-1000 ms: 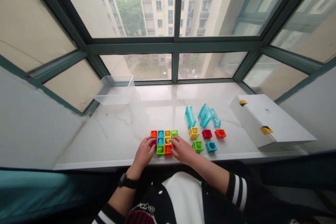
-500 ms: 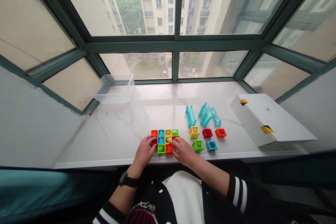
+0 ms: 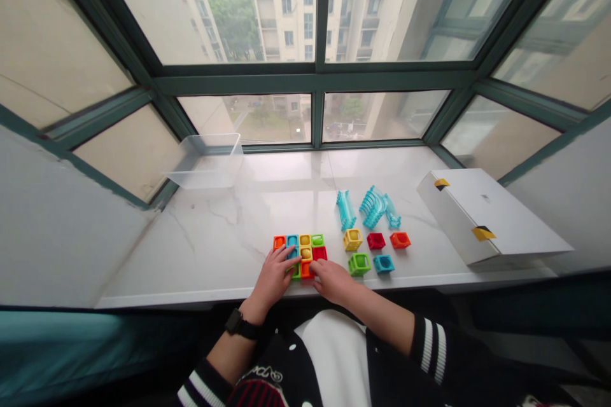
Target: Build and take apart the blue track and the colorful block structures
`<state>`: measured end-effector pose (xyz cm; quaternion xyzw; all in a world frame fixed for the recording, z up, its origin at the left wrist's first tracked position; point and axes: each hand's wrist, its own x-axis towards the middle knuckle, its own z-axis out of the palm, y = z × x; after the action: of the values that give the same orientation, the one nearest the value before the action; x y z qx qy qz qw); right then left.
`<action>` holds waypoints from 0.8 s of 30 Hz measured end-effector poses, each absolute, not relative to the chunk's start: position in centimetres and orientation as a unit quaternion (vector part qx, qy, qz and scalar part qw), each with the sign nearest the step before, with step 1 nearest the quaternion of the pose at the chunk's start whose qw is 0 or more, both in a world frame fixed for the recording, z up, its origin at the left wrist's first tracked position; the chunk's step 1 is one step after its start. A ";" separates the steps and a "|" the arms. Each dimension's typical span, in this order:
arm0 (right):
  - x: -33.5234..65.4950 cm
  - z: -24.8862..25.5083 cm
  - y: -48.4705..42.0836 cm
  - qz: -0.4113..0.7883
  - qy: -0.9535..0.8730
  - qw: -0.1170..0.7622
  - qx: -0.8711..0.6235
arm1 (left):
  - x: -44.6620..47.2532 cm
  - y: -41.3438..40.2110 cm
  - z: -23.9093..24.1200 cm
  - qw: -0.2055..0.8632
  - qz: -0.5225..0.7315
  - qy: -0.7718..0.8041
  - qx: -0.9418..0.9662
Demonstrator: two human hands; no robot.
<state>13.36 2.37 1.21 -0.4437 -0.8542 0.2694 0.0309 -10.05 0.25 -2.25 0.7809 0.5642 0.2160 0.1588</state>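
Colored toy cube blocks stand side by side in rows near the sill's front edge. My left hand point(image 3: 275, 275) lies over the left of this group with its fingers spread, covering parts of a blue block point(image 3: 293, 240) and a green block point(image 3: 296, 273). My right hand point(image 3: 333, 278) has its fingers curled at the right side of the front orange block point(image 3: 306, 269), gripping it. Just above those fingers is a red block point(image 3: 319, 254). Yellow blocks point(image 3: 305, 254) stand between the hands, and a light green block point(image 3: 317, 240) sits at the back right corner.
Right of the group stand loose yellow point(image 3: 352, 240), red point(image 3: 376, 241), orange point(image 3: 400, 240), green point(image 3: 359, 264) and blue point(image 3: 384, 263) blocks. Behind them lie clear blue track pieces point(image 3: 373, 206). A white box point(image 3: 501, 216) is at the right, a clear plastic bin point(image 3: 207, 162) at the back left.
My left hand has moved right and spread over the blocks. My right hand has drawn slightly lower, fingers curling in at the front orange block and uncovering the red one.
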 end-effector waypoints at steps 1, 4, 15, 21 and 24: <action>13.3 1.3 2.4 0.270 -0.855 0.029 -0.442 | -10.1 0.2 -2.3 0.155 0.211 0.566 0.781; 13.2 1.3 2.4 0.270 -0.856 0.022 -0.440 | -10.0 0.1 -2.3 0.149 0.205 0.572 0.780; 13.9 3.2 2.6 0.265 -0.846 0.039 -0.461 | -9.7 0.1 -1.6 0.135 0.194 0.578 0.781; 15.6 6.3 2.8 0.359 -0.793 0.176 -0.460 | -9.7 0.2 -1.7 0.125 0.205 0.570 0.786; 16.1 6.2 3.1 0.412 -0.752 0.230 -0.461 | -9.7 0.2 -1.6 0.124 0.202 0.567 0.789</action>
<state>16.07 3.14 6.17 -0.4612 -0.7515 0.4115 0.2305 -9.67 0.25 -1.57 0.7889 0.5670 0.2016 0.1242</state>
